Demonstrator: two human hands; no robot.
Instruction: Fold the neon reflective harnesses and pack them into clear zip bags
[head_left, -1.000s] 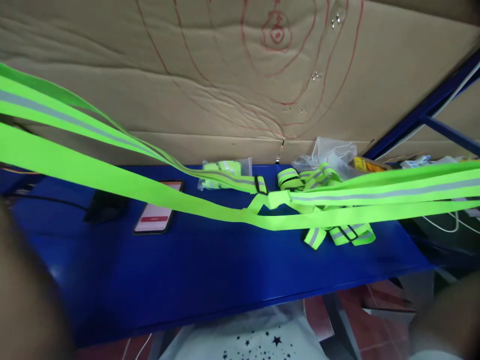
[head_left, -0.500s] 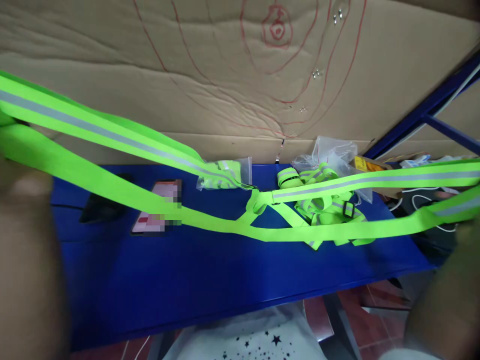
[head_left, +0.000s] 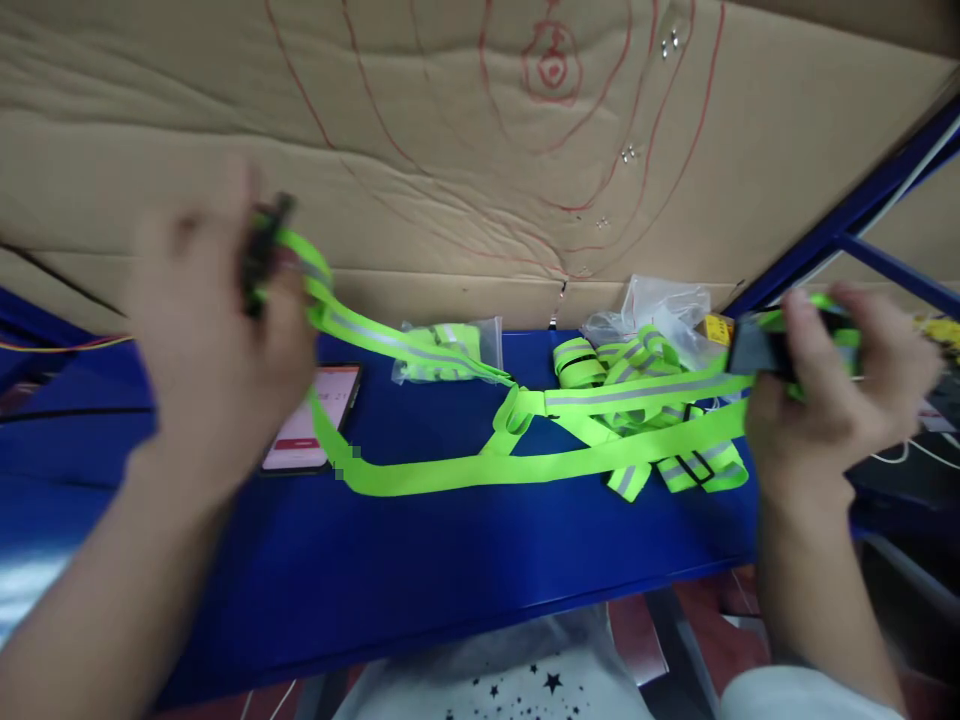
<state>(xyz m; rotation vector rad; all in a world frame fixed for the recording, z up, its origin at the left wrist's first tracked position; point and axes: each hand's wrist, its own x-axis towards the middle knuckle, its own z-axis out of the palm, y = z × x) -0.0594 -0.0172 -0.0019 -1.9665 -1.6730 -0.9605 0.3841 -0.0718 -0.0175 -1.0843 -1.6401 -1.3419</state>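
A neon-green reflective vest made of straps (head_left: 540, 468), with a grey stripe, stretches between my two hands above the blue table. My left hand (head_left: 206, 320) is raised at the left, its fingers closed on one end of the vest and a black buckle (head_left: 264, 250); motion blurs it. At the right, my right hand (head_left: 832, 400) grips the other end, with a dark buckle-like piece (head_left: 754, 345) at its fingers. The two strap bands hang slack toward the middle, joined there by a looped piece (head_left: 514, 412).
More green reflective straps (head_left: 645, 360) lie heaped behind, near a clear plastic bag (head_left: 667, 305). A bagged green bundle (head_left: 450, 350) and a phone (head_left: 315, 425) rest on the blue table (head_left: 450, 560). Cardboard (head_left: 420, 130) forms the back wall; a blue metal frame (head_left: 892, 205) stands right.
Both hands have come inward from the frame's sides, and the vest between them has slackened from its wide stretch. My left hand is now high at the left, fully in view.
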